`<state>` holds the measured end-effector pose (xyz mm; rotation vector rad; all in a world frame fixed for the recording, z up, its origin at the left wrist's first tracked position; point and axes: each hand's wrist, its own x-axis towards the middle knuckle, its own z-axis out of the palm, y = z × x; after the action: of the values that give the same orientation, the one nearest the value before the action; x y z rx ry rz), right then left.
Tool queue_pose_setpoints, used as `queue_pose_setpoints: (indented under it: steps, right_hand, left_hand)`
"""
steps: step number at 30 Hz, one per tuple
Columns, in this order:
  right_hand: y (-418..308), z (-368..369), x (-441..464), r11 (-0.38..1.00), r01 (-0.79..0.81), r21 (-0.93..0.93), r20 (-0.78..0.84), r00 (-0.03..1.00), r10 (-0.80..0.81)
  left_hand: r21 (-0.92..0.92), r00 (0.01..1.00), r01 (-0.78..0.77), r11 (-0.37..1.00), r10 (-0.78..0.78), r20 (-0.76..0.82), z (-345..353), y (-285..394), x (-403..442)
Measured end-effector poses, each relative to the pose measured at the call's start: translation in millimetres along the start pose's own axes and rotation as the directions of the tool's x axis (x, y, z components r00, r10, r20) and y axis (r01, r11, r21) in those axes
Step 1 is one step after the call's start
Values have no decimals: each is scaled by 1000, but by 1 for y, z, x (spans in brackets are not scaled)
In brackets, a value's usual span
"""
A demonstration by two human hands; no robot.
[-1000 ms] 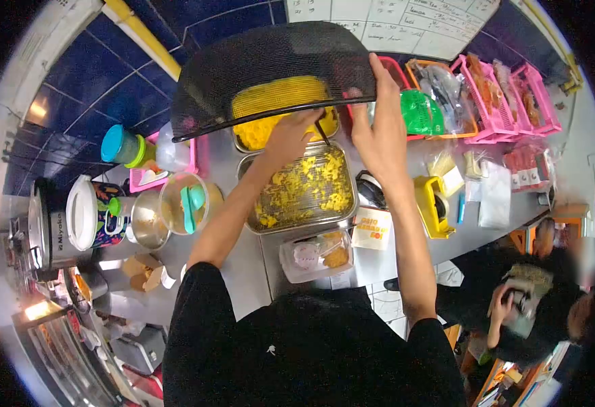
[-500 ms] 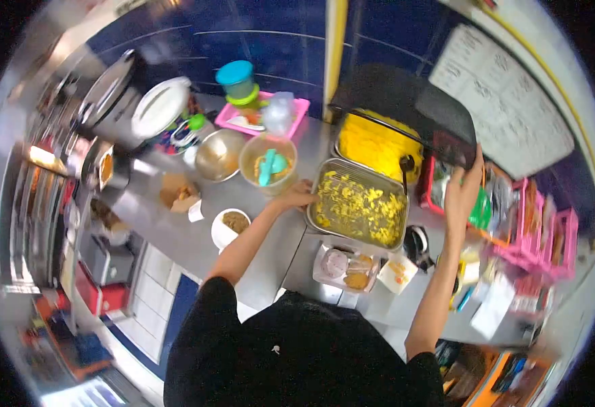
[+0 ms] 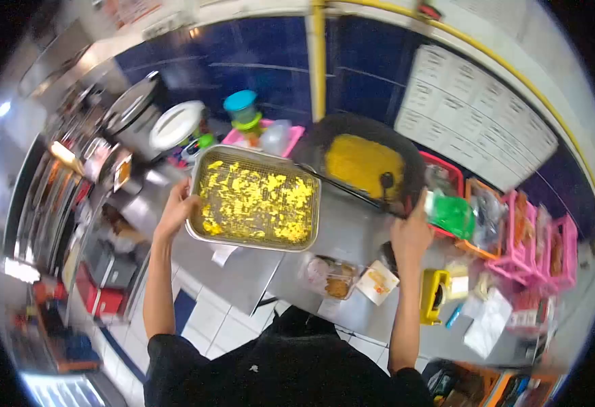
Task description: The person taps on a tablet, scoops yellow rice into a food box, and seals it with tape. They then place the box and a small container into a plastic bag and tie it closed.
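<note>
My left hand (image 3: 177, 214) grips the left side of a metal tray (image 3: 257, 245), thumb over the rim. Crumbly yellow food (image 3: 260, 200) is scattered across the tray's mesh-like bottom, and the tray is raised above the counter. At the right, my right hand (image 3: 411, 234) is at the front corner of a dark see-through lid (image 3: 409, 159), its fingers on the edge. Beneath the lid shows a container of yellow food (image 3: 362, 166) with a black ladle (image 3: 387, 182) in it.
A pink tray (image 3: 296, 136) with tubs stands against the wall. Right of the lid are a red basket (image 3: 450, 169), a green bag (image 3: 452, 216) and pink baskets (image 3: 514, 234). A clear food box (image 3: 338, 278) and a yellow tape dispenser (image 3: 434, 297) lie near the front edge.
The metal tray has been lifted and carried left, now in front of the bowls. The dark lid has come down over the yellow food, my right hand moving down and left with it.
</note>
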<state>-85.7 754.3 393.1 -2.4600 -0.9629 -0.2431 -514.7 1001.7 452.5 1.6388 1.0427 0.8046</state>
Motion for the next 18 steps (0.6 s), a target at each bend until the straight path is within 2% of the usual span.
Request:
queue_pose_setpoints:
  steps: [1, 2, 3, 4, 5, 7, 9, 11, 12, 13, 15, 17, 18]
  right_hand:
    - [-4, 9, -13, 999, 4, 35, 45, 999, -6]
    - [-20, -2, -24, 995, -95, 33, 187, 979, 87]
    - [-36, -13, -34, 985, -172, 8, 325, 932, 160]
    - [-24, 18, -46, 995, -22, 100, 180, 984, 3]
    - [-11, 49, -55, 974, 128, 185, 9, 991, -132]
    - [53, 71, -18, 949, 178, 262, 88, 974, -208]
    - [119, 101, 0, 982, 77, 174, 318, 939, -130]
    - [180, 103, 16, 982, -17, 187, 502, 861, -81]
    - [215, 108, 28, 994, 34, 107, 483, 872, -82]
    - [238, 171, 35, 994, 94, 59, 450, 886, -110]
    - [314, 230, 73, 904, 424, 51, 207, 882, -425]
    - [250, 223, 86, 937, 30, 349, 430, 883, -189]
    - [229, 237, 88, 975, 58, 216, 337, 932, -130]
  left_hand:
    - [-67, 998, 6, 998, -10, -63, -26, -2, -26]
    - [-14, 974, 76, 997, -77, -212, -36, 14, -60]
    - [-46, 952, 120, 992, -128, -276, -63, -3, -82]
    - [-32, 932, 115, 993, -119, -342, -94, -34, -102]
    - [-19, 910, 104, 994, -103, -401, -123, -56, -127]
    - [-207, 842, 219, 953, -292, -453, -73, -32, -138]
    - [-137, 750, 247, 959, -279, -600, -59, -16, -155]
    - [-283, 714, 92, 955, -262, -649, -27, -4, -166]
    - [-306, 693, 74, 949, -269, -669, -22, -14, -173]
    - [-256, 638, 88, 963, -252, -728, -25, -55, -176]
    - [-264, 465, -25, 964, -222, -857, -20, -73, -170]
    - [-233, 403, -131, 964, -163, -900, -35, -121, -161]
    - [-260, 342, -204, 944, -180, -922, -54, -150, -153]
